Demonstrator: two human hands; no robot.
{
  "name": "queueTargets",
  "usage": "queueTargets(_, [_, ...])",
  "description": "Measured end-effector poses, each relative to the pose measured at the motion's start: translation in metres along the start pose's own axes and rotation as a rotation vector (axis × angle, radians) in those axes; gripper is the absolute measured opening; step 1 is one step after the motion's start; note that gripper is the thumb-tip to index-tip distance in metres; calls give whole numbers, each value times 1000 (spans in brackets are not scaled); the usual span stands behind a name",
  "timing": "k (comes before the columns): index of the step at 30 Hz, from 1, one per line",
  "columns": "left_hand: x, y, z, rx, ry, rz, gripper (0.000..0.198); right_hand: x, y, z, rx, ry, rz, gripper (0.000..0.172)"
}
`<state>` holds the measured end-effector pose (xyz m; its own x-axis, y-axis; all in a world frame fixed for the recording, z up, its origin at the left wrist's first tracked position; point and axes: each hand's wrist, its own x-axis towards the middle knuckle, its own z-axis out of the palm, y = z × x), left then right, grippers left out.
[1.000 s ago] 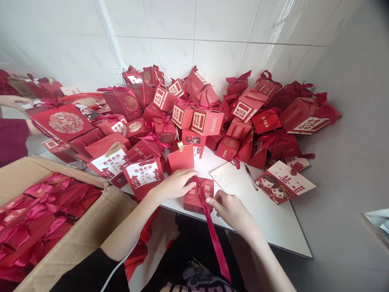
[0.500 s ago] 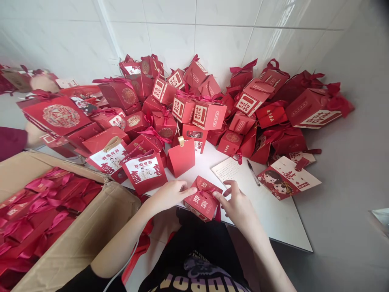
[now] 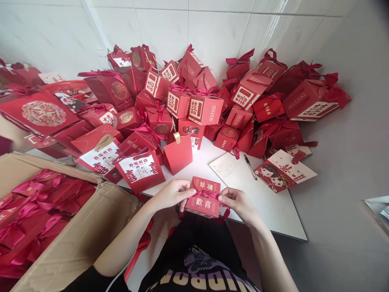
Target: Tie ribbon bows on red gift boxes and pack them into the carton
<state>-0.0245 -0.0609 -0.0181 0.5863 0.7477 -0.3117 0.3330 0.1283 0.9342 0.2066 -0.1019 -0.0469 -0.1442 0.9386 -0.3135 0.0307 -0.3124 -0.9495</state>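
Note:
A small red gift box [image 3: 203, 202] with pale Chinese lettering lies at the table's near edge, in front of my body. A dark pink ribbon [image 3: 209, 194] crosses its top with a knot or bow in the middle. My left hand [image 3: 175, 192] pinches the ribbon at the box's left side, thumb on top and the other fingers curled below. On the right side, my right hand [image 3: 238, 201] pinches the ribbon's other part between thumb and forefinger. A ribbon tail hangs down below my right fingers, past the box's corner.
Red gift boxes [image 3: 206, 109] with bows are heaped along the tiled wall. A notebook [image 3: 226, 168], a pen [image 3: 250, 166] and a card-like box with cartoon figures [image 3: 272, 174] lie to the right. A carton [image 3: 112, 211] of ribboned boxes stands left. Another person's arm [image 3: 12, 134] shows far left.
My right hand has closed on the ribbon at the right, and the box has turned to lie squarer to me. The view has shifted slightly; the other person's arm has moved left.

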Motion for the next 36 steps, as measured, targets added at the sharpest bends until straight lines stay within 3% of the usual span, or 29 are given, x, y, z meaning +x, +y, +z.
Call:
queueTargets(5, [3,-9,1,-52,-49,20,36,-2,-2,-9,18,-171,56,38])
queueTargets(14, [12,-30,-10,-77,-90,93,38,2,-5,-20,-89,-188,120,43])
queueTargets(19, [12,-31,1,-121,46,114,37,-6,-20,-21,-180,-276,-87,40])
queueTargets(22, [10,-27,12,-174,115,105,36,-12,-36,-11,-145,-229,-233,31])
queueTargets(26, [7,-19,15,-162,73,99,33,-13,-45,8,-117,-165,-282,25])
queueTargets(36, [-9,17,-9,175,72,23,25,15,-15,39,-211,183,-476,14])
